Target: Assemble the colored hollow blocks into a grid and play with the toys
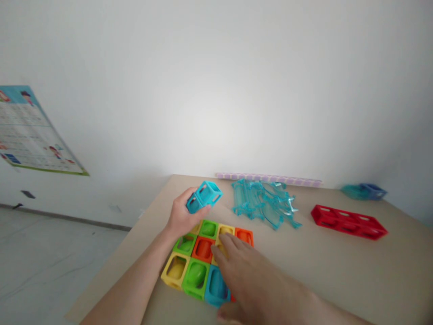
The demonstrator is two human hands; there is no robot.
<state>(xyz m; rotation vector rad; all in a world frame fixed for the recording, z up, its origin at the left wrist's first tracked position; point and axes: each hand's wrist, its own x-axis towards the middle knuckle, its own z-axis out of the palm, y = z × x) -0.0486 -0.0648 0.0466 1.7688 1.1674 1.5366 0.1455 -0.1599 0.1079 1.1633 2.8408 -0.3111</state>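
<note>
My left hand (184, 214) is closed around a light blue piece of hollow cube blocks (204, 196), lifted above the table near its far left part. Below it, a flat grid of joined hollow cube blocks (196, 273) in yellow, green, orange and blue lies on the table. Over the right side of that grid, my right hand (246, 266) reaches with its fingers stretched out and apart, the fingertips at a yellow block. Its palm hides several of the blocks there, and the thumb is low, by the near edge.
Clear teal track-like pieces (265, 203) lie in a pile behind the grid. To the right is a red row of hollow blocks (348, 222), with a blue block (372, 191) and a teal piece farther back. A patterned purple strip (269, 179) runs along the wall.
</note>
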